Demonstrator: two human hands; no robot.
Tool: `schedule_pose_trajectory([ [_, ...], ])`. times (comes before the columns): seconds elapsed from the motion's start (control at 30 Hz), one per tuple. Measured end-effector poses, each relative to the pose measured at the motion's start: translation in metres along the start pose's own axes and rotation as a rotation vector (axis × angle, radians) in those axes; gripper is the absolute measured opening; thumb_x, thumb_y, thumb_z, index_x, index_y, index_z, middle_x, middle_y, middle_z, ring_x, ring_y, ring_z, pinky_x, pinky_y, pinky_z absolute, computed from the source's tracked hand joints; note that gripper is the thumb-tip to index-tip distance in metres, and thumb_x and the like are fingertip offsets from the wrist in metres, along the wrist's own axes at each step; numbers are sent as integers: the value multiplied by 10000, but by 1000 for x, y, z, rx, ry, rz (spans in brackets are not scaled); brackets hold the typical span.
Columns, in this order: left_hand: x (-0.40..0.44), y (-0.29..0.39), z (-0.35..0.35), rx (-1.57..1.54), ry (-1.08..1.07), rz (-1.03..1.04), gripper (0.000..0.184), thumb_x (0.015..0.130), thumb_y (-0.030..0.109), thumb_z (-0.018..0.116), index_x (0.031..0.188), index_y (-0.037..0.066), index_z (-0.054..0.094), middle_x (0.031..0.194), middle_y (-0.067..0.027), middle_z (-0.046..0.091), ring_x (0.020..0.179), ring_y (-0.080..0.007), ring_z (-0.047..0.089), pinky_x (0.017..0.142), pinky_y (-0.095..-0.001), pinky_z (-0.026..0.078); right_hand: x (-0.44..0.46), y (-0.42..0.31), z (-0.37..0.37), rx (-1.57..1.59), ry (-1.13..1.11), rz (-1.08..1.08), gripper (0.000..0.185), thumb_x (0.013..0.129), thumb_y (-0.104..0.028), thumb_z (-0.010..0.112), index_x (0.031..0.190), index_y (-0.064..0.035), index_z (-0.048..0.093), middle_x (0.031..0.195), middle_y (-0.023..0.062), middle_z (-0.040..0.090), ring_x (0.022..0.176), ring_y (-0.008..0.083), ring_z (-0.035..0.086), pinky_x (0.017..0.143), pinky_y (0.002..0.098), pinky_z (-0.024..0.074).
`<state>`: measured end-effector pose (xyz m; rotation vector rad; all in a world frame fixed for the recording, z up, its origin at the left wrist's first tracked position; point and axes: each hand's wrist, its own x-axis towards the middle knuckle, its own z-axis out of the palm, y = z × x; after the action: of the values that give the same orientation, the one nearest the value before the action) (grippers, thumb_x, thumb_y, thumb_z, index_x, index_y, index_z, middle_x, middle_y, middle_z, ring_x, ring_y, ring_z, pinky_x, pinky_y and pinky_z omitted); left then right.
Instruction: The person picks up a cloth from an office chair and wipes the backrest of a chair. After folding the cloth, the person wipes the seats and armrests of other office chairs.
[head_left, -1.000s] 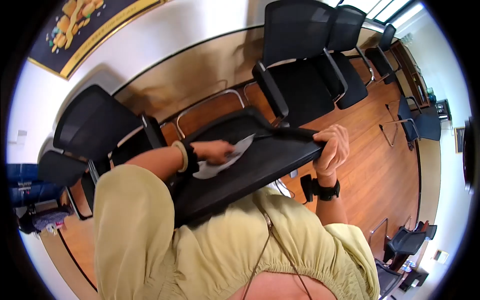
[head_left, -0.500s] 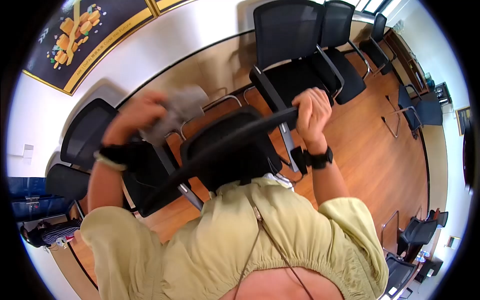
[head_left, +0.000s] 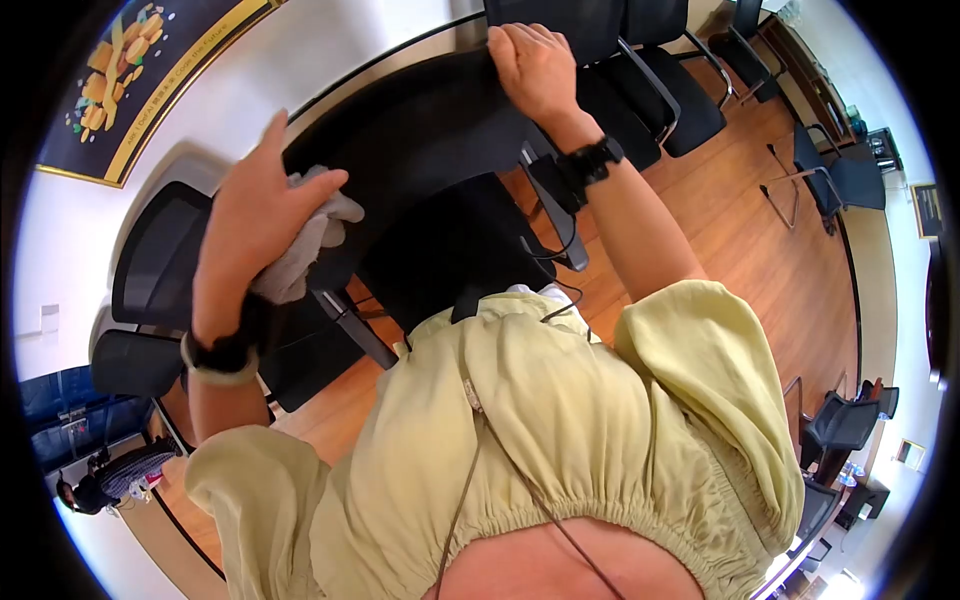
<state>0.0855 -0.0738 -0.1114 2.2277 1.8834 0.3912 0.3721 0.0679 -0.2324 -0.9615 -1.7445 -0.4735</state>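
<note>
A black mesh chair stands right in front of me, its backrest (head_left: 410, 130) filling the upper middle of the view. My right hand (head_left: 535, 75) has its fingers wrapped over the top edge of that backrest, at the right corner. At the left end of the backrest is my left hand (head_left: 255, 215), thumb and a finger spread. Under its palm is a crumpled grey cloth (head_left: 305, 250), held against or very near the chair. Below the backrest shows the black seat (head_left: 450, 245), close to my body. Both wrists wear black bands.
More black chairs line the wall, one at left (head_left: 165, 255) and several at right (head_left: 655, 95). A framed poster (head_left: 150, 85) hangs upper left. Wooden floor (head_left: 670, 220) stretches right, with a separate chair (head_left: 840, 170) farther off. Another person (head_left: 110, 475) is at lower left.
The backrest has swung up and away from me, now showing its broad face. My right hand moved up and left with its edge. My left hand brought the cloth down and slightly left.
</note>
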Motion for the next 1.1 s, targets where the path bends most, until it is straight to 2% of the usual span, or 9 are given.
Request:
schedule_pose_trajectory([
  [0.17,48,-31,35,150,78,-102,511,859,399,639,1133,-12,509,936,-291,640,913,-465,602,757,-482,467,3,4,14,24,-188,93,249,933,-301,503,984,-126,673,1006,60,665,966,271,587,845,419,421],
  [0.2,57,-36,37,161,74,-134,490,864,402,633,1088,-17,514,949,-299,636,941,-491,583,768,-500,463,1,5,13,45,-282,140,313,913,-318,544,1157,-133,613,1214,97,595,1109,298,533,936,440,390],
  [0.33,97,-72,53,258,193,-122,508,880,416,601,1129,-18,511,987,-292,642,968,-465,600,809,-495,476,-34,27,-10,2,-255,122,571,827,-306,660,1335,-122,475,1348,118,499,1249,332,450,1039,457,338],
  [0.5,154,-120,59,225,179,-124,521,885,399,605,1171,-25,503,1028,-302,633,996,-463,597,825,-483,478,-177,97,-84,-17,-595,510,587,804,-257,659,1326,-64,470,1352,163,488,1252,370,435,1050,441,366],
  [0.67,199,-161,72,236,196,-107,480,893,374,605,1142,-26,511,1038,-301,629,1009,-467,587,827,-478,476,-382,131,-227,-155,-1015,1176,597,851,-302,605,1328,25,455,1343,269,477,1258,399,437,1069,434,349],
  [0.77,223,-182,75,207,186,-123,474,891,356,615,1139,-35,514,1072,-303,615,1026,-470,576,840,-468,470,-422,97,-323,-297,-1541,1458,425,823,-256,559,1118,48,593,1109,309,605,1068,434,578,896,456,487],
  [0.87,244,-199,83,208,187,-141,476,888,346,621,1134,-47,517,1086,-300,610,1038,-462,573,855,-461,464,-497,63,-394,-382,-1591,1685,398,794,-282,578,1013,40,661,1067,280,636,1039,396,612,866,432,502],
  [1.0,270,-219,85,179,174,-137,490,871,332,647,1137,-60,521,1095,-298,607,1043,-451,575,870,-453,459,-502,32,-389,-237,-1557,1847,359,801,-259,571,985,32,673,1013,258,659,974,346,645,818,373,516],
  [1.1,289,-245,100,117,169,-143,503,856,324,666,1145,-62,520,1109,-303,601,1057,-442,575,882,-449,457,-465,22,-349,-104,-1427,1632,328,814,-229,575,1011,15,671,977,206,683,935,282,660,791,328,513],
])
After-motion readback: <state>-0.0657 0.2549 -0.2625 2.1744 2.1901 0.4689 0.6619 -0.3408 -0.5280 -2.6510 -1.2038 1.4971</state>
